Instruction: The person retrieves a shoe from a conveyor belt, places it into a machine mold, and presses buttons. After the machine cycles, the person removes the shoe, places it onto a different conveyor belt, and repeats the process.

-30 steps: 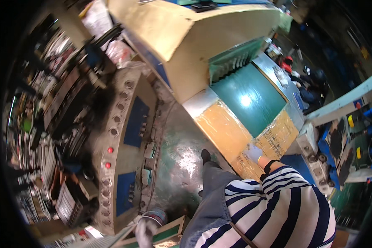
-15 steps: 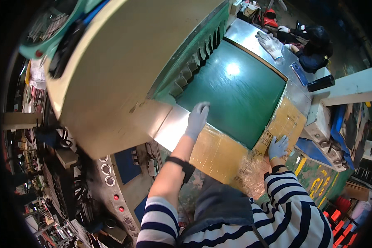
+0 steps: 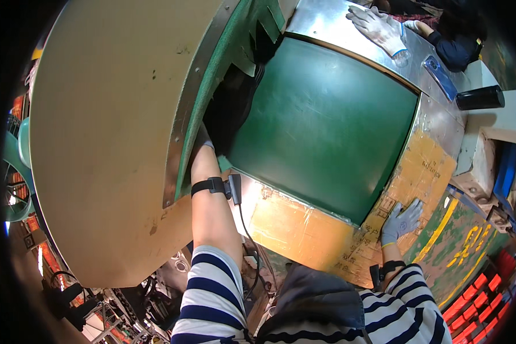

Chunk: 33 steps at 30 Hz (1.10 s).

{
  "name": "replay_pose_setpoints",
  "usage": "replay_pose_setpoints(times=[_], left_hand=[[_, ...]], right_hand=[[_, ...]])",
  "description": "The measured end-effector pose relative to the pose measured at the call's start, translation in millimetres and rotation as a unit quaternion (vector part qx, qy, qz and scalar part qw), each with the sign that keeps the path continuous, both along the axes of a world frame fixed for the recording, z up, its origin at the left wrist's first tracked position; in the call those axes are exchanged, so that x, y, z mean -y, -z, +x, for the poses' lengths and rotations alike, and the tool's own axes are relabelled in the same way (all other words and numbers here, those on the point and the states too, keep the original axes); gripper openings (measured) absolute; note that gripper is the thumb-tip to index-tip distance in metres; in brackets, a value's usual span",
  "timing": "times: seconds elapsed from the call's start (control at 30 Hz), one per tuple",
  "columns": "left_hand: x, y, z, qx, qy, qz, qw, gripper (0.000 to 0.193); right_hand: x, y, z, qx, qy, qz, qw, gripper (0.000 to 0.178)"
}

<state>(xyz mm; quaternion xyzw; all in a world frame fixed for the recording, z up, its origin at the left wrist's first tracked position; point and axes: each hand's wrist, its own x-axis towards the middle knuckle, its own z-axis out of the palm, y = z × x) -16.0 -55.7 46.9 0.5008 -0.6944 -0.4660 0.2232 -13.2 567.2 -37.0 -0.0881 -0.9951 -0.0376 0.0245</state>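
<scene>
My left arm reaches under the green fringed curtain (image 3: 196, 109) of a large beige machine hood (image 3: 117, 120). Only the wrist and a bit of the glove on my left hand (image 3: 205, 140) show; its fingers are hidden in the dark opening. A black shape (image 3: 235, 100) fills that opening beside the hand; whether I touch it, I cannot make out. The smooth green belt (image 3: 327, 120) runs out from under the curtain. My right hand (image 3: 401, 222), in a grey glove, rests with fingers spread on the taped cardboard (image 3: 421, 166) along the belt's right side, holding nothing.
On the metal ledge at the far side lie white gloves (image 3: 378, 28) and a blue phone (image 3: 440, 77). A black cylinder (image 3: 480, 98) lies near the white machine frame (image 3: 510, 117). Another person's arm (image 3: 450, 49) rests at the far right. Red bins (image 3: 481, 295) stand at lower right.
My left hand has gone from the belt's near edge into the opening under the curtain. A black shape now shows there. My right hand stays on the cardboard; the view has shifted closer.
</scene>
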Motion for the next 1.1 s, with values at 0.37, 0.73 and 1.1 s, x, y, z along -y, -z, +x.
replay_pose_setpoints(times=[0.37, 0.73, 1.1], left_hand=[[-36.4, 42.9, -30.2, 0.053, 0.037, -0.041, 0.997, 0.075], [-53.9, 30.5, -31.3, 0.126, 0.120, -0.022, 0.984, 0.080], [-254.8, -59.6, 170.9, -0.126, 0.255, 0.282, 0.916, 0.063]], right_hand=[[4.4, -9.9, -6.4, 0.001, -0.024, -0.027, 0.999, 0.067], [-4.9, 5.5, 7.8, -0.086, -0.103, 0.079, 0.988, 0.062], [-25.4, -31.7, -34.9, 0.110, -0.171, 0.034, 0.978, 0.065]])
